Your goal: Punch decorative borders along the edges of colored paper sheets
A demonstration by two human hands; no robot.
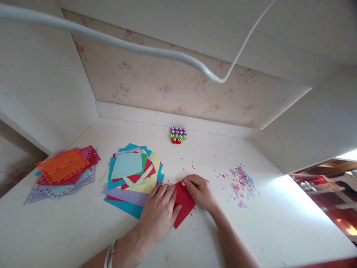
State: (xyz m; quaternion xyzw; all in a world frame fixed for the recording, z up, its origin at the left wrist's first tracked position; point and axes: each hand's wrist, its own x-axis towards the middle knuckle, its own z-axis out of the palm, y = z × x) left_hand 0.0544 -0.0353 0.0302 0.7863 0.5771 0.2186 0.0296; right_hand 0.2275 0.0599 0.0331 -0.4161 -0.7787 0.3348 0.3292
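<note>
A red sheet of paper (185,204) lies tilted on the table between my hands. My left hand (160,208), closed with its fingers bent together, holds the sheet at its left side, the thumb across its face. At the sheet's upper edge is a small craft punch (183,183) with a white-ringed top, mostly hidden by fingers. My right hand (199,190) is closed on this punch, fingertips at its top. Just left of my left hand, a stack of coloured paper (128,165) is spread unevenly, its right side partly under my hand.
Several purple, green and red punches (177,134) stand in rows near the back wall. Punched sheets (64,165), orange on top, lie far left. Loose confetti (241,182) is heaped at right. A white cable (134,45) hangs across the upper view.
</note>
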